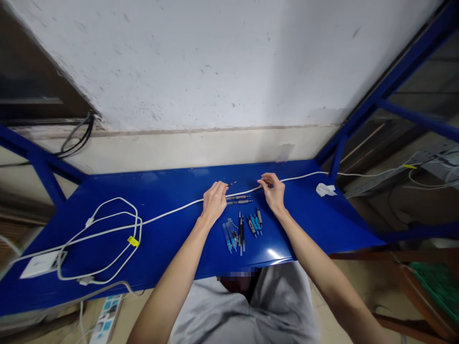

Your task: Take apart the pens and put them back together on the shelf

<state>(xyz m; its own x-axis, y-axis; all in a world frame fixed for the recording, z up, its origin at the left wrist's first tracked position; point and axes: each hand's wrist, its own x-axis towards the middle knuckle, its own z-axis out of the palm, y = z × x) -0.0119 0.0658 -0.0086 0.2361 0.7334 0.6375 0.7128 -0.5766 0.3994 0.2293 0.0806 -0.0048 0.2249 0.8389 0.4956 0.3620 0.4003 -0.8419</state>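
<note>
My left hand (214, 199) is closed on a thin dark pen part (232, 183), whose tip points to the right. My right hand (272, 190) is pinched beside the white cable, and what its fingertips hold, if anything, is too small to make out. Two grey-tipped pens (240, 202) lie just right of my left hand. Nearer the table's front edge are clear and blue pen barrels (229, 237), slim dark refills (241, 232) and several short blue and grey grip pieces (256, 223).
A long white cable (172, 211) crosses the blue table (172, 253) behind the pen parts. Coiled cable with a yellow tag (133, 241) and a white box (41, 264) are at the left. Crumpled white tissue (325, 189) lies at the right, near the blue frame.
</note>
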